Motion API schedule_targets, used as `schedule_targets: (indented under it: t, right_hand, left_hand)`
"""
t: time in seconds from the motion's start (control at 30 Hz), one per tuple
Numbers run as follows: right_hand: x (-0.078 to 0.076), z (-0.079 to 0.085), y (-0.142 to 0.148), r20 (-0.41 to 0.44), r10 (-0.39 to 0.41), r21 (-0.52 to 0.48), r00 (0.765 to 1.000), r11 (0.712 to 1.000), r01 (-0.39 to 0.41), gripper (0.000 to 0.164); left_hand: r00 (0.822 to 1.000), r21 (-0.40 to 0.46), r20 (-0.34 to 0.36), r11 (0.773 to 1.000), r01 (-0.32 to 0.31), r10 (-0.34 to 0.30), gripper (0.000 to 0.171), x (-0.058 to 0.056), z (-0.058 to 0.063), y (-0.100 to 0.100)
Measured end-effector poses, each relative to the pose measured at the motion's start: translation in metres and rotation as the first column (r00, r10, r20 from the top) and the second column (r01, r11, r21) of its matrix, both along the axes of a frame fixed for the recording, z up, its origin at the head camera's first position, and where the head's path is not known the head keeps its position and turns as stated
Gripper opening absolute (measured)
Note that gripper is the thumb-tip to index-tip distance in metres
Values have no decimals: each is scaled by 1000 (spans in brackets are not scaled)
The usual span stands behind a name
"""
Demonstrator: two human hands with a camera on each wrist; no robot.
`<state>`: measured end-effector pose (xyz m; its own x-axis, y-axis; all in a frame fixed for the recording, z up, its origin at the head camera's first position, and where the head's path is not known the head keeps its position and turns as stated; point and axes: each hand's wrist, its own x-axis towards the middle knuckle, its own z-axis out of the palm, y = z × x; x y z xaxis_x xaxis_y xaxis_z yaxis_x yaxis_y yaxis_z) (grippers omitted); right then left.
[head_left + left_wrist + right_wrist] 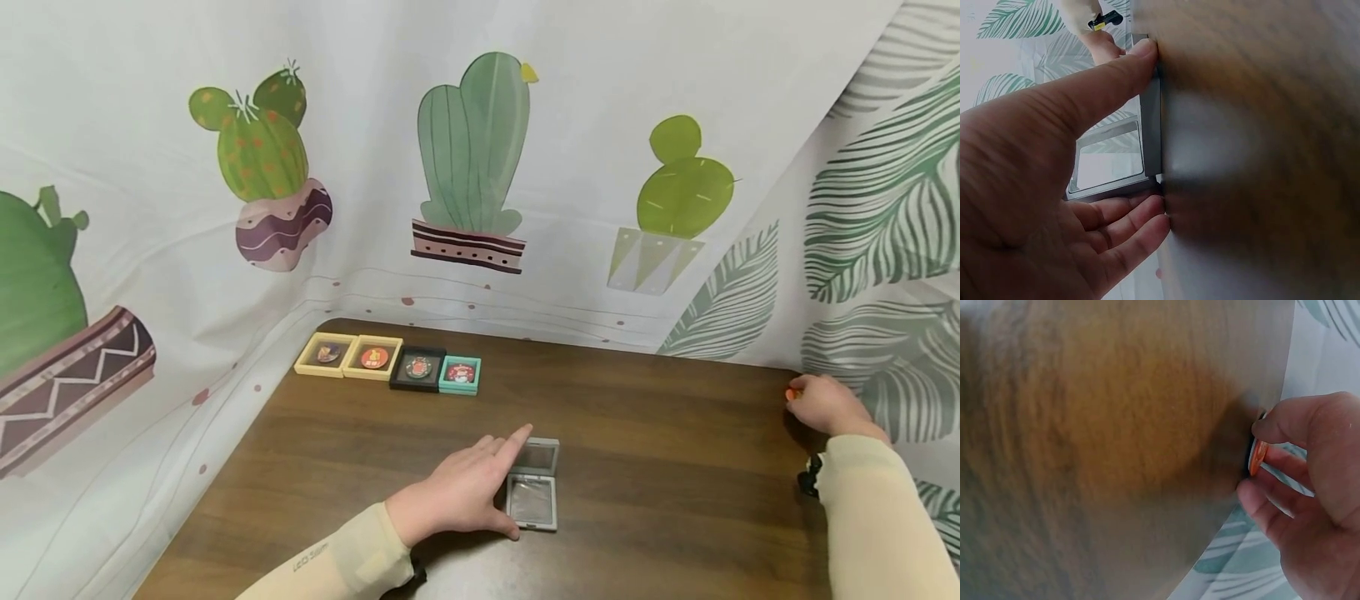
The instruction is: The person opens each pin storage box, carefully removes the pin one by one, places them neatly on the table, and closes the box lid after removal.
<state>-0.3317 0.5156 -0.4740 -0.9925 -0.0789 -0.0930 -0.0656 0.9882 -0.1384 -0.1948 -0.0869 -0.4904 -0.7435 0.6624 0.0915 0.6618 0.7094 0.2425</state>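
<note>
A small grey display case (pixel 533 527) with clear film windows lies unfolded on the wooden table, its lid raised at the back. My left hand (pixel 461 492) holds it from the left, the thumb at the front corner and the fingers by the lid. In the left wrist view the thumb presses along the grey case's edge (pixel 1151 134), with the other fingers bent around its far end. At the table's far right corner, my right hand (pixel 831 406) pinches a round orange badge (pixel 1258 457) with a dark edge between thumb and fingers, close over the tabletop.
A row of small framed badges stands at the back left: two yellow frames (pixel 318 372), a black frame (pixel 415 386) and a teal frame (pixel 459 390). Behind the table (pixel 660 467) hangs a white cloth (pixel 360 150) printed with cacti, and leaf-patterned cloth (pixel 885 208) at the right.
</note>
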Motion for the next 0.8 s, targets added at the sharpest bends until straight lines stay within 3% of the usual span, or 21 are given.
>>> schedule_targets:
  t: [0.47,0.8]
  right_hand:
    - [5,0,0,-31,-28,-4,999,1000,27,47]
    - [7,0,-4,-17,-92,-18,996,996,92,62]
  left_hand:
    - [1000,2,-16,1000,4,-4,140,0,1,1]
    - [1000,1,3,1000,1,-1,140,0,3,0]
